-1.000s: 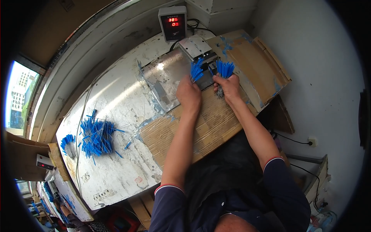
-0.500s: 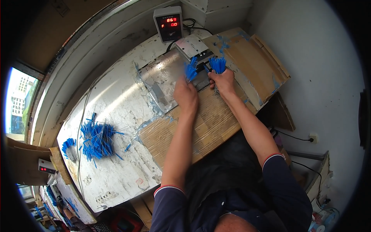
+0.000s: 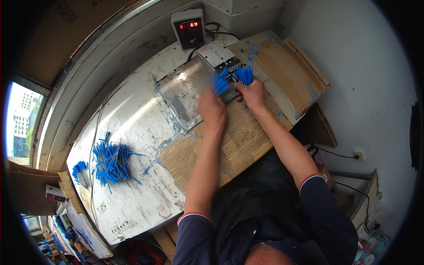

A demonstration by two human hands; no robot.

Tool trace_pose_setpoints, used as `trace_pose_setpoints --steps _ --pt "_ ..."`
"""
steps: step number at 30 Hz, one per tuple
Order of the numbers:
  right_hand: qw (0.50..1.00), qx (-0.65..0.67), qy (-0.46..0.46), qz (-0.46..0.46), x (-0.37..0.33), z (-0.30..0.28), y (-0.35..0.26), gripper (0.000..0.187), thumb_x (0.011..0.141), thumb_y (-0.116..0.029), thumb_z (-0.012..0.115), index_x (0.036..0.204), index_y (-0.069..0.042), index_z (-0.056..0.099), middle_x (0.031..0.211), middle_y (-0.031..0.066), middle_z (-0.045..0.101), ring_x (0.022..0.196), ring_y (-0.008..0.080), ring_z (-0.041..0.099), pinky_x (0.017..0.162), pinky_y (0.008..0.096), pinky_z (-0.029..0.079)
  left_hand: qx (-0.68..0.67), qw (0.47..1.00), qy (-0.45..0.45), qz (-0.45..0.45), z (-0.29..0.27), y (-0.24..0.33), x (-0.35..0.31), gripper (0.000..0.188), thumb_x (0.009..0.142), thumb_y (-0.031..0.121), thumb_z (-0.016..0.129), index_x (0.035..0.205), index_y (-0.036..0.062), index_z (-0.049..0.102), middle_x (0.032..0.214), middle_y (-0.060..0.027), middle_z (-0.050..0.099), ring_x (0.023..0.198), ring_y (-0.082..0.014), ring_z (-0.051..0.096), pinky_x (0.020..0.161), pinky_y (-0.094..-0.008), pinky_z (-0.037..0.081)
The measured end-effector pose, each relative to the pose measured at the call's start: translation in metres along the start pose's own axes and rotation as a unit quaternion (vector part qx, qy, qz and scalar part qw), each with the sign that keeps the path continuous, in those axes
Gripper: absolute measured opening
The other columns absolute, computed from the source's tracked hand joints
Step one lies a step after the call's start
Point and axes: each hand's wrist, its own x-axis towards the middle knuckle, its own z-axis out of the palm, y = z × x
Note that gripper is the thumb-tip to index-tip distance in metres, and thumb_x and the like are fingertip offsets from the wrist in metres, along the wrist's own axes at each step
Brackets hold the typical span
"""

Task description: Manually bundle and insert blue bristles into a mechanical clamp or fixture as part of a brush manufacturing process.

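Observation:
My left hand (image 3: 212, 108) is closed round a bunch of thin wires with blue ends (image 3: 220, 82), the blue tips pointing away from me and blurred. Just to its right, my right hand (image 3: 252, 93) grips another blue-ended wire bunch (image 3: 243, 75); its bare grey wires show below the fist. Both bunches are held close together at the front of a small machine with a white top (image 3: 216, 54). Under my left hand lies a scuffed metal plate (image 3: 181, 86). Fingertips of both hands are partly hidden.
A display box with red digits (image 3: 188, 30) stands behind the machine. Ridged cardboard (image 3: 212, 154) covers the near table edge, with more cardboard (image 3: 282, 73) at right. A tangled blue wire pile (image 3: 112, 163) and a smaller bundle (image 3: 81, 173) lie left, beside a cable (image 3: 93, 145).
The red digits on the display have changed. My right hand has shifted slightly left with its bunch, nearer the left one. The whole view has moved a little.

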Motion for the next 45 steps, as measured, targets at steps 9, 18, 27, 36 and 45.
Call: trace_pose_setpoints --steps 9,18,27,36,45 --pt "0.992 0.124 -0.021 0.004 -0.007 -0.013 -0.002 0.013 0.085 -0.013 0.077 0.082 -0.004 0.068 0.07 0.0048 0.066 0.052 0.0104 0.058 0.044 0.0252 0.045 -0.031 0.999 -0.026 0.012 -0.001 0.004 0.001 0.028 0.081 0.001 0.059 0.108 0.0029 0.064 0.095 -0.0208 0.066 0.092 -0.0415 0.063 0.08 -0.0526 0.048" --pt "0.985 0.171 -0.034 0.01 -0.007 -0.018 0.003 0.019 0.087 -0.018 0.079 0.085 -0.003 0.069 0.073 0.0061 0.067 0.055 0.0095 0.059 0.044 0.0236 0.044 -0.047 0.999 -0.022 0.01 -0.002 0.004 0.0 0.029 0.082 -0.003 0.056 0.109 0.0027 0.064 0.097 -0.0214 0.066 0.093 -0.0416 0.062 0.082 -0.0514 0.049" --pt "0.985 0.173 -0.026 -0.007 -0.013 -0.017 0.003 0.019 0.087 -0.02 0.079 0.088 -0.003 0.07 0.074 0.0049 0.067 0.057 0.0087 0.058 0.046 0.0237 0.045 -0.11 0.994 -0.007 -0.023 -0.004 0.0 -0.003 0.021 0.084 -0.002 0.057 0.103 0.0029 0.065 0.094 -0.0213 0.065 0.09 -0.0426 0.062 0.078 -0.048 0.049" --pt "0.967 0.25 -0.047 -0.009 -0.014 -0.027 0.007 0.021 0.087 -0.022 0.078 0.093 -0.004 0.071 0.075 0.0045 0.068 0.058 0.0094 0.059 0.047 0.024 0.046 -0.076 0.983 -0.061 0.158 -0.011 0.019 -0.011 0.025 0.083 -0.006 0.059 0.107 0.0007 0.063 0.096 -0.0183 0.065 0.091 -0.0398 0.065 0.077 -0.044 0.052" --pt "0.967 0.247 -0.066 0.012 -0.014 -0.031 0.005 0.013 0.086 -0.016 0.071 0.092 -0.003 0.07 0.076 0.004 0.068 0.058 0.0102 0.059 0.047 0.0246 0.046 -0.055 0.986 -0.068 0.141 -0.008 0.017 -0.012 0.029 0.081 -0.007 0.058 0.108 0.0002 0.064 0.098 -0.0184 0.065 0.092 -0.0394 0.065 0.079 -0.0432 0.052"
